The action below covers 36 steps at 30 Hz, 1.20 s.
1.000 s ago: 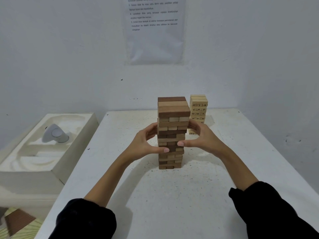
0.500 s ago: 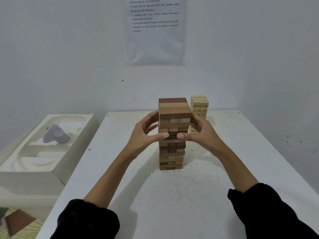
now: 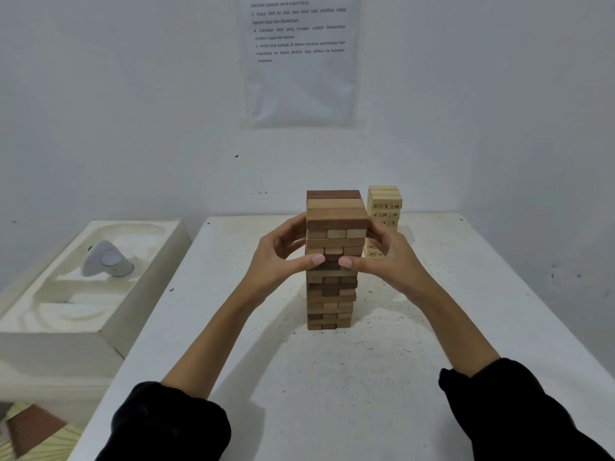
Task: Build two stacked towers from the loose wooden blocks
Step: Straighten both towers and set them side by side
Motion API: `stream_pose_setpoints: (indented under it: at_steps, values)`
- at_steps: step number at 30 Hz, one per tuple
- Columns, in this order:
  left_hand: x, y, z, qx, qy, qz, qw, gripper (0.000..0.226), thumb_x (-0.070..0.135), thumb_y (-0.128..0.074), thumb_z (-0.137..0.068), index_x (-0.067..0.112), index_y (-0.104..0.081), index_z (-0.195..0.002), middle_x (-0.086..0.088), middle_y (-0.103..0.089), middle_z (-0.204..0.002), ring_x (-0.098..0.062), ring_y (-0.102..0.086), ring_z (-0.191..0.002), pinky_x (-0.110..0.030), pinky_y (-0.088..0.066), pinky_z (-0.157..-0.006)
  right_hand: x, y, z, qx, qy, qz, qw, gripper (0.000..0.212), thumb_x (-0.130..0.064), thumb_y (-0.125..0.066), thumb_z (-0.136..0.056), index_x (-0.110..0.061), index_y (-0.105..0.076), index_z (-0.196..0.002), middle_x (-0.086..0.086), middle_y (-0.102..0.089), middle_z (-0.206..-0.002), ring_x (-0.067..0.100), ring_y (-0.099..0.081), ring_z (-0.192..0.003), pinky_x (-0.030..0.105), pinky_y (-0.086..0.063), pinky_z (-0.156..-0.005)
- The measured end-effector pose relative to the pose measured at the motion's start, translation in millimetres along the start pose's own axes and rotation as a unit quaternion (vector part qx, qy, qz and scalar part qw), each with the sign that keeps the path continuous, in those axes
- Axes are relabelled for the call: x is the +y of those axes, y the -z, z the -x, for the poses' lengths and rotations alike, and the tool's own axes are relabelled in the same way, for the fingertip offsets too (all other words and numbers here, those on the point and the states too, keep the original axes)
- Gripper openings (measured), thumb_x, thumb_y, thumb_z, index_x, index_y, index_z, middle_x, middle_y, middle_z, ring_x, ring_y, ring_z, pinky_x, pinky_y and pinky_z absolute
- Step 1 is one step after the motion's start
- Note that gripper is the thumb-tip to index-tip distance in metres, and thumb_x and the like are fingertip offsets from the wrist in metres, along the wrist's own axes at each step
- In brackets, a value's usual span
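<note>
A tall tower of brown and tan wooden blocks (image 3: 332, 291) stands upright in the middle of the white table (image 3: 332, 387). My left hand (image 3: 279, 258) and my right hand (image 3: 390, 261) hold its upper half from either side. Both thumbs press on the front face, their tips almost meeting, and the fingers curl round the sides. Behind and to the right stands a shorter tower of pale numbered blocks (image 3: 384, 203), its lower part hidden by my right hand. No loose blocks show on the table.
A white foam box (image 3: 100, 322) sits left of the table with a grey rounded object (image 3: 107, 259) inside. White walls close off the back and right. A printed sheet (image 3: 301, 61) hangs on the back wall.
Both hands have slid up the brown tower from its middle to its upper half. The thumbs have come closer together on the front. The tower stays upright.
</note>
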<state>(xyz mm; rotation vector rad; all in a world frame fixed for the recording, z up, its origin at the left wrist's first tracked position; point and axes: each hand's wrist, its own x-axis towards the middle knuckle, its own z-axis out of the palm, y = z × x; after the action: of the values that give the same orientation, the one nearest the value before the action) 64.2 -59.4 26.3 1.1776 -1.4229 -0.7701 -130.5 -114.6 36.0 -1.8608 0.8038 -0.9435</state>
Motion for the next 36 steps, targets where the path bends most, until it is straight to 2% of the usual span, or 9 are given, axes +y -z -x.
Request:
stream_pose_setpoints:
  at_steps: [4,7,9,12,16,22,26,30,36]
  values:
    - [2,-1,1,-0.007,-0.002,0.002,1.0,0.089,0.05,-0.08,-0.055,0.02,-0.046,-0.132,0.005,-0.06,-0.125,-0.01,-0.057,-0.118,-0.032,-0.048,-0.1,0,0,1,-0.013,0.007,-0.003,1.0,0.083,-0.058,-0.076,-0.047,-0.044,-0.043,-0.121,-0.027,-0.055,-0.118,-0.017,-0.048,-0.109,0.0,-0.036,-0.084]
    - [8,-1,1,-0.006,-0.009,0.026,1.0,0.097,0.064,-0.08,-0.053,0.022,-0.045,-0.133,0.003,-0.059,-0.128,-0.011,-0.055,-0.12,-0.028,-0.048,-0.097,-1,0,1,-0.008,0.018,-0.018,1.0,0.103,-0.076,-0.072,-0.045,-0.035,-0.04,-0.134,-0.016,-0.053,-0.131,-0.005,-0.048,-0.12,0.019,-0.036,-0.101]
    - [13,-1,0,-0.001,-0.016,0.036,0.999,0.094,0.062,-0.08,-0.053,0.024,-0.045,-0.132,0.006,-0.06,-0.126,-0.01,-0.055,-0.12,-0.024,-0.048,-0.094,-6,0,1,0.002,0.03,-0.032,0.999,0.097,-0.075,-0.07,-0.05,-0.036,-0.039,-0.133,-0.012,-0.053,-0.133,0.001,-0.048,-0.122,0.033,-0.034,-0.108]
    - [18,-2,-4,0.005,-0.028,0.036,0.999,0.078,0.04,-0.076,-0.06,0.023,-0.046,-0.13,0.009,-0.062,-0.12,-0.009,-0.058,-0.115,-0.023,-0.048,-0.093,-12,0,0,0.022,0.046,-0.038,0.998,0.078,-0.055,-0.071,-0.062,-0.033,-0.043,-0.131,-0.01,-0.056,-0.129,0.003,-0.051,-0.121,0.042,-0.035,-0.11]
    - [18,-4,-6,0.016,-0.032,0.037,0.999,0.073,0.037,-0.074,-0.06,0.021,-0.049,-0.128,0.007,-0.064,-0.117,-0.011,-0.06,-0.113,-0.029,-0.049,-0.096,-13,1,-2,0.031,0.057,-0.048,0.997,0.066,-0.047,-0.072,-0.063,-0.035,-0.048,-0.124,-0.01,-0.06,-0.123,0.004,-0.054,-0.117,0.036,-0.037,-0.108]
    - [17,-5,-6,0.025,-0.031,0.042,0.998,0.076,0.037,-0.074,-0.061,0.017,-0.049,-0.13,0.002,-0.064,-0.119,-0.012,-0.06,-0.113,-0.031,-0.048,-0.099,-14,-1,-2,0.032,0.067,-0.06,0.995,0.061,-0.046,-0.071,-0.062,-0.038,-0.05,-0.118,-0.018,-0.06,-0.117,-0.003,-0.055,-0.111,0.008,-0.039,-0.091]
    - [17,-5,-6,0.026,-0.033,0.043,0.998,0.074,0.037,-0.074,-0.061,0.02,-0.05,-0.129,0.003,-0.064,-0.118,-0.013,-0.06,-0.113,-0.031,-0.048,-0.099,-15,0,-3,0.028,0.069,-0.055,0.996,0.062,-0.048,-0.071,-0.061,-0.039,-0.049,-0.118,-0.018,-0.06,-0.118,-0.004,-0.055,-0.111,0.005,-0.038,-0.089]
    - [18,-5,-5,0.016,-0.043,0.047,0.998,0.08,0.037,-0.074,-0.06,0.021,-0.046,-0.133,0.002,-0.061,-0.124,-0.012,-0.058,-0.116,-0.029,-0.048,-0.097,-15,0,-2,0.015,0.064,-0.056,0.996,0.069,-0.05,-0.07,-0.059,-0.044,-0.043,-0.122,-0.02,-0.055,-0.123,-0.006,-0.05,-0.116,0.007,-0.038,-0.092]
    - [24,-9,-7,0.03,-0.066,0.053,0.996,0.075,0.036,-0.074,-0.062,0.025,-0.046,-0.131,0.008,-0.059,-0.124,-0.01,-0.057,-0.116,-0.03,-0.049,-0.097,-24,0,-5,0.053,0.084,-0.081,0.992,0.066,-0.048,-0.068,-0.065,-0.035,-0.047,-0.126,-0.007,-0.056,-0.126,0.007,-0.053,-0.117,0.038,-0.039,-0.107]
